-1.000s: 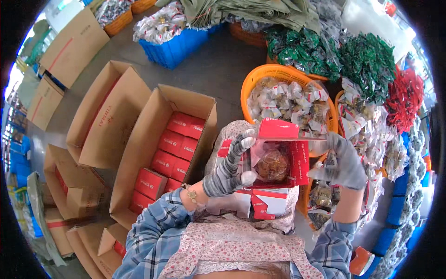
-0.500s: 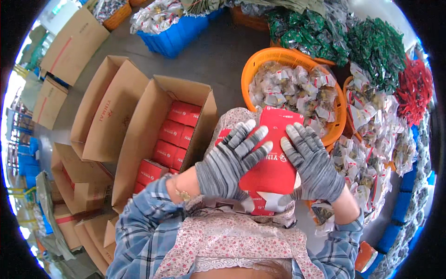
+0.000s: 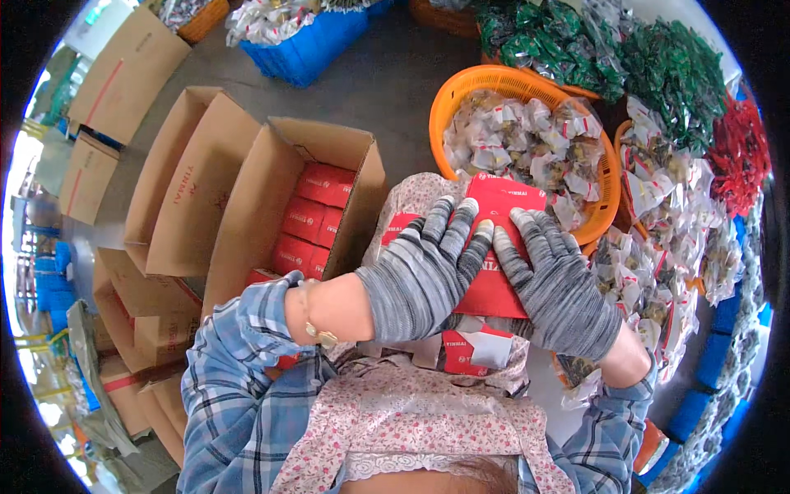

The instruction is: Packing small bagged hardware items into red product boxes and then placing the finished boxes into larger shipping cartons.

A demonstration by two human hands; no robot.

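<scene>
In my lap, both hands are on a red printed cardboard carton (image 3: 495, 292) with an upper flap. My left hand (image 3: 428, 276), in a grey striped glove with pale fingertips, lays its fingers over the carton's left side; its thumb is hidden. Gloved the same way, my right hand (image 3: 568, 288) covers the right side, its thumb hidden too. Both hands are closed about the carton. Below it, more red card with pale flaps (image 3: 466, 352) lies against my floral apron (image 3: 444, 420). Another red piece (image 3: 401, 226) shows just left of my left fingers.
At left stands an open brown box (image 3: 247, 206) holding several red cartons (image 3: 304, 218); more brown boxes (image 3: 193, 177) stand beyond. Ahead right is an orange basket (image 3: 439, 136) of clear-bagged parts. Green bags (image 3: 671, 78), red bags (image 3: 738, 148) and a blue crate (image 3: 300, 58) lie farther out.
My hands have moved closer together over the red carton, my left one shifting right. The carton's lower part now looks flatter and straighter-edged, and its upper flap is wider in view.
</scene>
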